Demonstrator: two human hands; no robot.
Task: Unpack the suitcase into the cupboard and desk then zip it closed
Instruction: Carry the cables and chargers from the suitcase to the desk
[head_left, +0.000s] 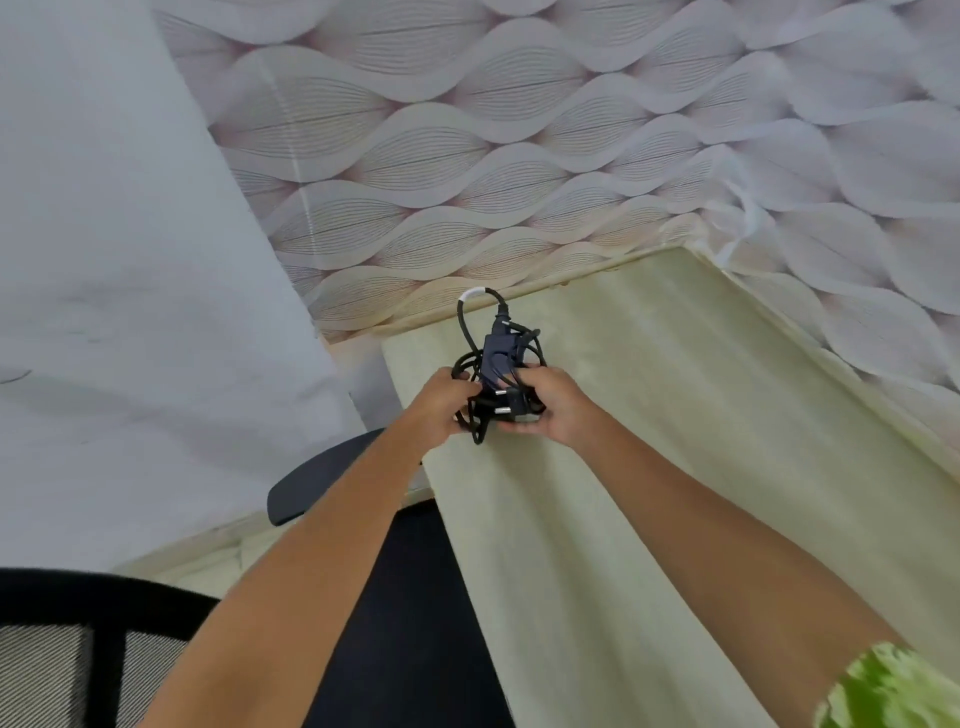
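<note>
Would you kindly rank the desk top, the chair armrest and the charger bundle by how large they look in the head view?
1. desk top, by far the largest.
2. chair armrest.
3. charger bundle, held by both hands; it looks close to the armrest in size, so this order is unsure.

Leaf-pattern wallpaper (467, 130) w/ black mesh chair (62, 649) nr bottom left

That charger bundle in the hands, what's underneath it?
Under the charger bundle, held by the left hand and right hand, lies the pale desk top. The patch of desk directly below is hidden by bundle and hands, so whether it touches the desk cannot be told.
</note>
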